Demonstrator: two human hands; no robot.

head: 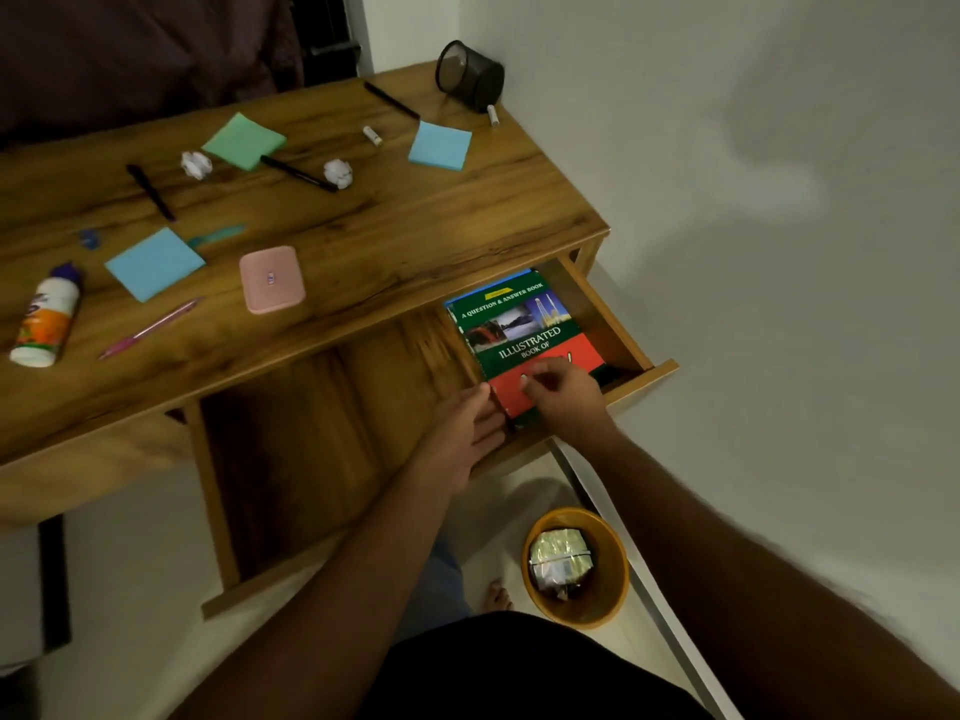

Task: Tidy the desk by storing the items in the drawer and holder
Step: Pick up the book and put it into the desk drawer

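**Book settling into the open drawer**

Nearest the lens: two bare forearms reaching forward over a dark lap. Right hand resting on the red lower cover of the illustrated book, fingers curled and pressing down, thumb tucked near the cover, not clamped round anything; likely flattening the volume so the drawer can slide shut. Left hand laid open, fingers together and extended along the spine-side edge, steadying or nudging the book square against the drawer's side rather than gripping.

Book lying flat, face up, inside the pulled-out drawer, filling most of the width, with a blue edge of something beneath showing at the far end.

Outward, on the worktop: still much to store. Pink case, pink pen, glue bottle, blue and green sticky pads, three black pens, two crumpled paper balls. Mesh holder tipped on its side at the far corner, opening facing the camera, so needing righting before pens go in. Orange bin on the floor below, handy for the paper balls.
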